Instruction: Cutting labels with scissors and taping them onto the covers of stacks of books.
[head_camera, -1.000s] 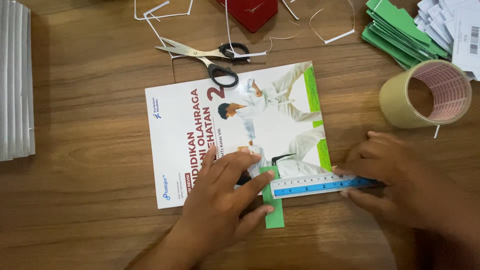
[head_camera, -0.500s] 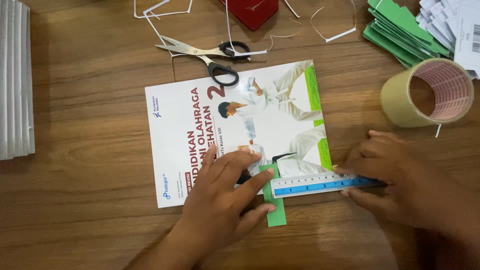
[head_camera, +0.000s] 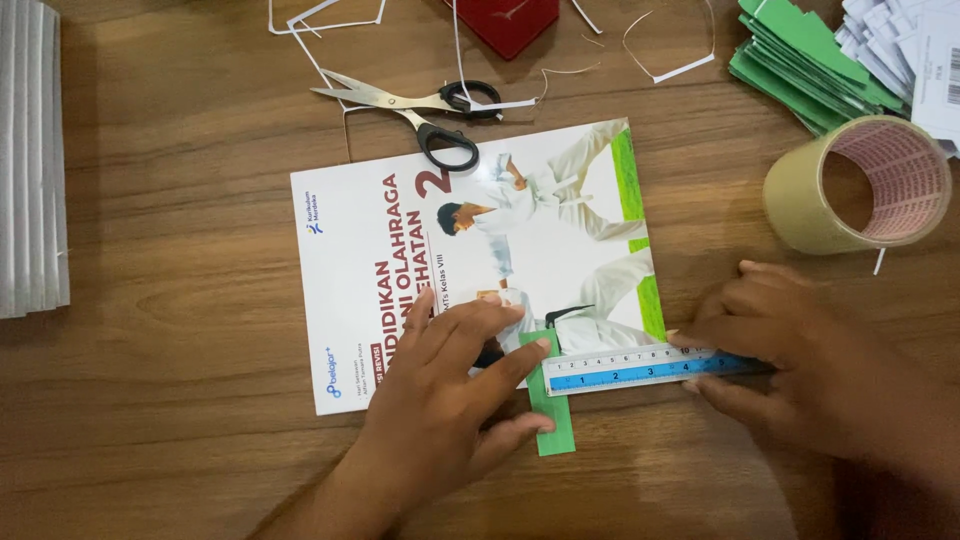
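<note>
My left hand (head_camera: 450, 385) lies flat, fingers spread, pressing a narrow green paper strip (head_camera: 552, 415) against the lower edge of a white softcover book with a martial-arts photo (head_camera: 440, 250) on the wooden counter (head_camera: 180, 300). My right hand (head_camera: 800, 350) rests open on the end of a short clear plastic ruler with a blue band (head_camera: 640, 368), pinning it across the strip. Black-handled steel scissors (head_camera: 420, 110) lie above the book; a tan tape roll (head_camera: 860, 185) stands to the right.
</note>
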